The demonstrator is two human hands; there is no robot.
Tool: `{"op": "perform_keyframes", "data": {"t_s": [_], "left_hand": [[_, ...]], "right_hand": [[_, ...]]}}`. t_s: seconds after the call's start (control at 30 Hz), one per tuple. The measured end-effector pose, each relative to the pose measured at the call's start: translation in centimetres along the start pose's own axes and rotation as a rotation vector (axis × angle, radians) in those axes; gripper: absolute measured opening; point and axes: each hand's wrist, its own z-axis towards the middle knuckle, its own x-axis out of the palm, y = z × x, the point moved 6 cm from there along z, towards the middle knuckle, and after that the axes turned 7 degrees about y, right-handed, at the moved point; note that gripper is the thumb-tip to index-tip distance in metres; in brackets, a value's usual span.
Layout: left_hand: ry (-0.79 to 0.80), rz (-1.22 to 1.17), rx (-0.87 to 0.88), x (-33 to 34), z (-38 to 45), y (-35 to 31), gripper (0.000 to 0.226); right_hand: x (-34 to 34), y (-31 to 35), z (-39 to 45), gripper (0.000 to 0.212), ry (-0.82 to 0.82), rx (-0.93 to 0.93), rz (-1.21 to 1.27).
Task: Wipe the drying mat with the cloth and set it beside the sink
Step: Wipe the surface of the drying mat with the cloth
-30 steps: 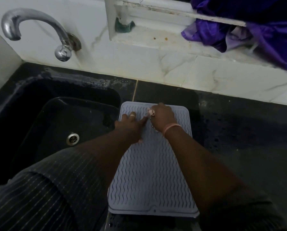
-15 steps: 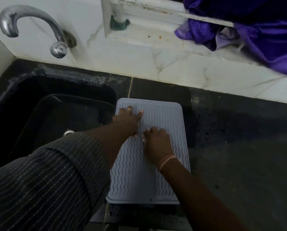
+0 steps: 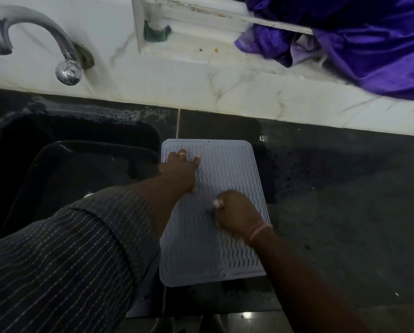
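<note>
Curled round a small wad of pale cloth (image 3: 217, 203), the right hand (image 3: 237, 216) presses it onto the drying mat (image 3: 227, 169), near the mat's middle. Wiping looks underway; the next stroke should probably cover the ribs nearer than the fist. Beyond and left of it, the left hand (image 3: 180, 173) lies flat, pinning the mat's far corner beside the sink (image 3: 81, 145).
</note>
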Motion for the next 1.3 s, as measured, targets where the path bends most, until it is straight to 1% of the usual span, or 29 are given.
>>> {"op": "perform_keyframes", "data": {"t_s": [0.07, 0.1, 0.13, 0.17, 0.2, 0.27, 0.33, 0.47, 0.57, 0.7, 0.8, 0.87, 0.93, 0.97, 1.0, 1.03, 1.07, 1.13, 1.17, 1.2, 1.23, 1.3], "left_hand": [[-0.014, 0.009, 0.001, -0.1, 0.1, 0.0, 0.114], [-0.015, 0.013, 0.001, -0.1, 0.1, 0.0, 0.114], [-0.010, 0.009, -0.003, -0.1, 0.1, 0.0, 0.115], [-0.001, 0.003, -0.009, -0.1, 0.1, 0.0, 0.115], [0.008, 0.000, -0.015, -0.2, 0.0, 0.0, 0.115], [0.024, -0.008, -0.015, -0.1, 0.0, 0.0, 0.115], [0.027, -0.015, -0.012, 0.1, 0.1, -0.1, 0.115], [0.019, -0.023, -0.009, 0.0, 0.1, -0.1, 0.114], [0.011, -0.034, -0.014, -0.2, -0.3, -0.2, 0.112], [0.001, -0.085, -0.034, -0.2, -0.8, -0.1, 0.108], [-0.092, -0.171, -0.050, 0.4, -1.5, 0.1, 0.096], [-0.227, -0.178, -0.044, 1.2, -2.8, -0.3, 0.079], [-0.382, -0.171, -0.022, 2.5, -4.4, -1.1, 0.059], [-0.435, -0.168, -0.007, 3.3, -5.3, -1.5, 0.049], [-0.471, -0.176, 0.005, 4.2, -6.0, -1.9, 0.040], [-0.500, -0.198, 0.010, 5.0, -6.7, -2.2, 0.035], [-0.519, -0.229, 0.003, 5.6, -7.4, -2.4, 0.034], [-0.521, -0.262, -0.019, 6.7, -8.7, -2.6, 0.040], [-0.510, -0.250, -0.030, 7.2, -9.1, -2.8, 0.041], [-0.483, -0.228, -0.046, 7.8, -9.5, -2.8, 0.038], [-0.440, -0.221, -0.059, 8.4, -9.7, -2.9, 0.038], [-0.329, -0.219, -0.068, 9.5, -9.8, -3.2, 0.050]], "right_hand": [[-2.3, 0.1, 2.7, 0.024, -0.157, 0.006, -0.015], [-2.8, 0.4, 4.1, 0.022, -0.214, -0.014, -0.055], [-2.6, 0.6, 5.2, 0.017, -0.234, -0.043, -0.109], [-1.9, 0.9, 6.0, 0.013, -0.212, -0.065, -0.171], [-0.8, 1.0, 6.4, 0.015, -0.183, -0.073, -0.251], [1.2, 1.2, 5.8, 0.026, -0.167, -0.063, -0.382], [2.4, 1.4, 4.3, 0.032, -0.198, -0.054, -0.442], [3.4, 1.2, 0.8, 0.031, -0.216, -0.067, -0.454], [4.8, 0.5, -2.1, 0.033, -0.182, -0.068, -0.446], [6.0, -0.3, -5.2, 0.036, -0.160, -0.119, -0.453], [6.9, -0.9, -6.6, 0.027, -0.096, -0.119, -0.439], [6.4, -0.8, -6.7, 0.020, -0.001, -0.134, -0.377], [4.8, -1.0, -5.9, 0.013, 0.146, -0.078, -0.174], [3.6, -1.0, -5.3, 0.011, 0.185, -0.046, -0.054], [2.2, -1.1, -4.5, 0.018, 0.148, -0.038, 0.030], [0.9, -1.3, -3.4, 0.025, 0.068, -0.040, 0.061], [-0.1, -1.4, -2.2, 0.027, -0.016, -0.058, 0.056], [-0.7, -0.9, -0.3, 0.018, -0.101, -0.110, -0.034], [-0.4, -0.6, 0.3, 0.011, -0.102, -0.140, -0.096], [0.3, -0.4, 1.0, 0.008, -0.078, -0.171, -0.162], [1.1, -0.2, 1.3, 0.016, -0.052, -0.195, -0.239], [2.5, 0.5, 0.8, 0.033, -0.025, -0.241, -0.347]]}}
